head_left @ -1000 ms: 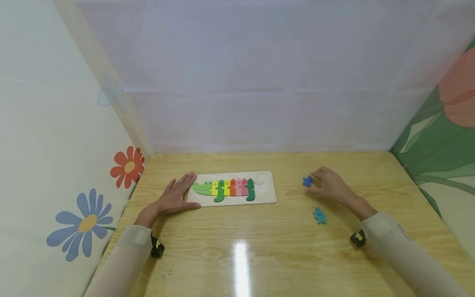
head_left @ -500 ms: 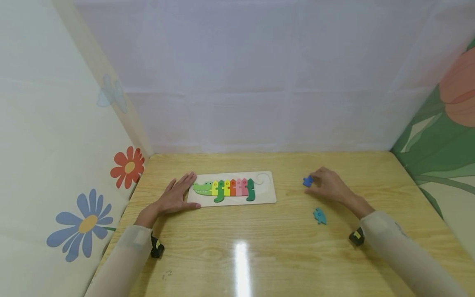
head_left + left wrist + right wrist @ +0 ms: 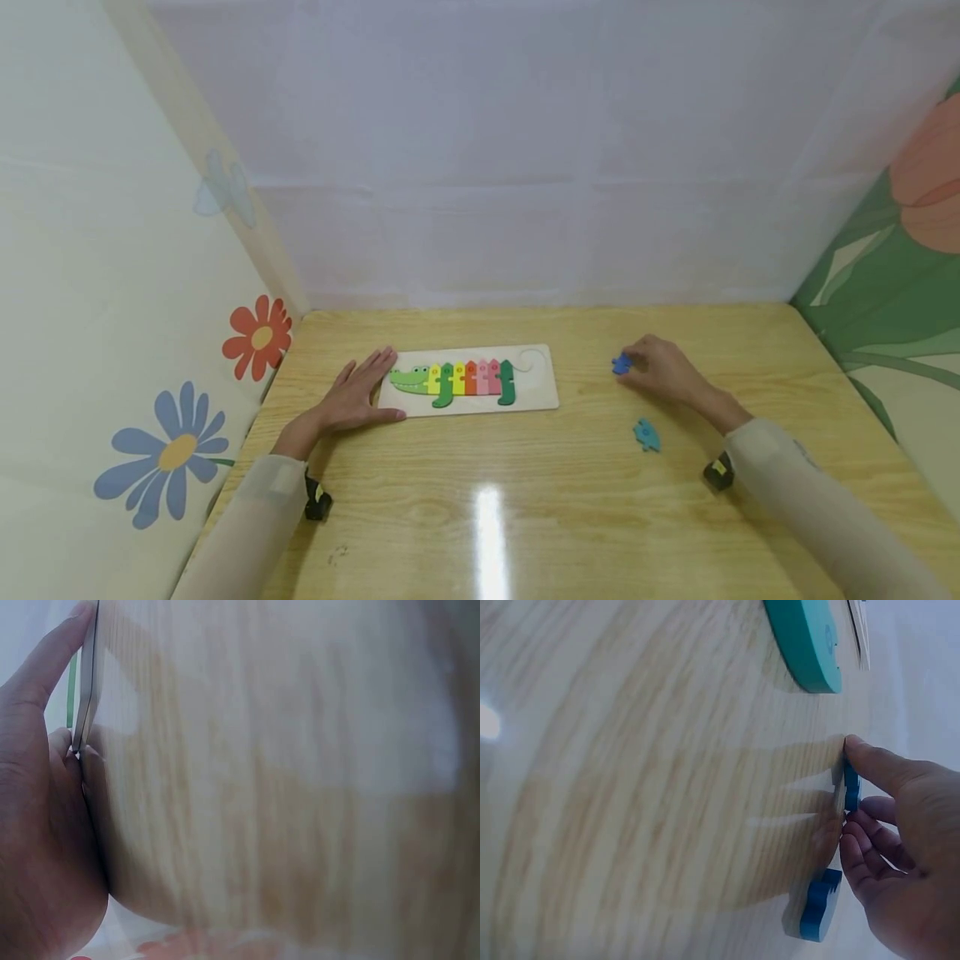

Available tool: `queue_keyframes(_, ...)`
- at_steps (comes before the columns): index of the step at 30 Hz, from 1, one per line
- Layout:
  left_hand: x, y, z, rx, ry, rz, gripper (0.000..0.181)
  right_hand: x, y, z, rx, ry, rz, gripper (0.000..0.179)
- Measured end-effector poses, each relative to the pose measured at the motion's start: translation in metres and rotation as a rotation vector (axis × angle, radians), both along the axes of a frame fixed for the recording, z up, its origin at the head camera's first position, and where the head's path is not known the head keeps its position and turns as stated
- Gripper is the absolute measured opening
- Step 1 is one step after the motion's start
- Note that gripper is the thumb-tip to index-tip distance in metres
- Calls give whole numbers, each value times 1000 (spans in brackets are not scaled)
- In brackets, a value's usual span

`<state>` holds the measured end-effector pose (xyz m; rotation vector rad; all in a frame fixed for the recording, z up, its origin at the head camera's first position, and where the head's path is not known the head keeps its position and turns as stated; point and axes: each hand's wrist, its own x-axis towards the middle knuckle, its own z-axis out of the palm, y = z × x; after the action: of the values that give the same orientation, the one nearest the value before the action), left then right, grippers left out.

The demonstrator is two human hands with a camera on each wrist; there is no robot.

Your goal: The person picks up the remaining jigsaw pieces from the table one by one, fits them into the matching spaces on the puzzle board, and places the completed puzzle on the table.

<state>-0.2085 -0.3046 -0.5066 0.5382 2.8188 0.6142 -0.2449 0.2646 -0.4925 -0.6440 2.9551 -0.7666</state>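
A wooden crocodile puzzle board (image 3: 538,387) lies flat, its green head and colored body pieces seated in a row from the left. My left hand (image 3: 354,397) spreads its fingers around the board's left end, thumb at the near corner; the left wrist view shows the thumb along the board edge (image 3: 88,690). Off to the right, my right hand (image 3: 666,372) pinches a blue puzzle piece (image 3: 621,364) at the table surface, between thumb and fingertips. A teal puzzle piece (image 3: 647,435) lies nearer me. Another blue piece (image 3: 819,909) appears only in the right wrist view, beside the fingers.
The wooden table (image 3: 420,500) meets a pale cloth wall (image 3: 480,242) at the back. Flower-printed panels stand left and right. A curled outline (image 3: 531,362) marks the board's bare right end. Light glares off the table's front (image 3: 489,533).
My right thumb and fingers have closed in on the blue piece, which tilts or shifts very slightly. The right wrist has moved a little left. My left hand and the board stay put.
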Motion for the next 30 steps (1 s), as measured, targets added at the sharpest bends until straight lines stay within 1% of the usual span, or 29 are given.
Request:
queue_keyframes(4, 0, 0, 0, -3, 6, -1, 117, -1, -1, 2, -39, -37, 0, 52)
queue_keyframes(7, -1, -1, -1, -6, 12, -3, 117, -1, -2, 2, -55, -50, -1, 50)
queue_keyframes(13, -1, 0, -1, 4, 10, -6, 117, -2, -2, 1, -76, -57, -7, 47)
queue_keyframes(20, 1, -2, -1, 3, 7, -2, 117, -2, -3, 3, -117, -83, 19, 45)
queue_keyframes(30, 0, -1, -2, 15, 10, -3, 117, -3, 3, -3, -146, -95, 21, 44)
